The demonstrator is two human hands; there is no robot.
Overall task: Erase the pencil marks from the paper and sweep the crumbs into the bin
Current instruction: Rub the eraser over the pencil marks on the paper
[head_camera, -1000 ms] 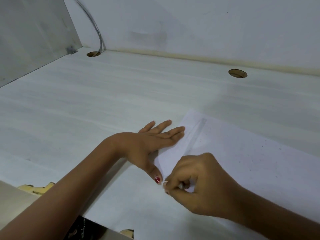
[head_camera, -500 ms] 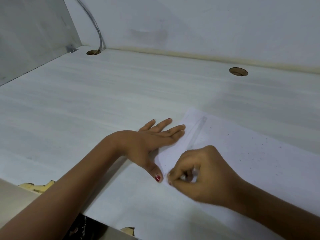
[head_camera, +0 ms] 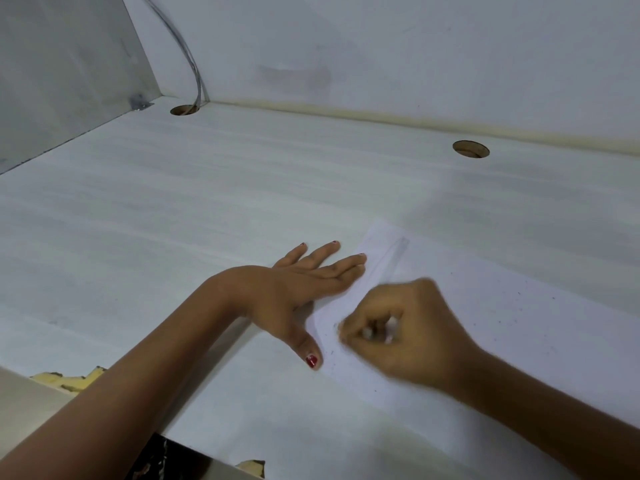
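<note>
The thin white paper [head_camera: 502,341] lies flat on the pale, faintly streaked table [head_camera: 207,202]. It has a grey pencil line [head_camera: 398,251] near its far corner and dark crumbs [head_camera: 516,293] speckled across it. The right hand [head_camera: 408,341] (motion-blurred) pinches a small white eraser [head_camera: 391,325], now farther up the sheet than before. The left hand [head_camera: 304,282] presses flat on the paper's edge, fingers straight.

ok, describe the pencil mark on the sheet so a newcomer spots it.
On the white desk, find the paper at right. Near its far corner, just beyond the left hand, runs a long straight grey band; the other marks there are only tiny dark specks.
</note>
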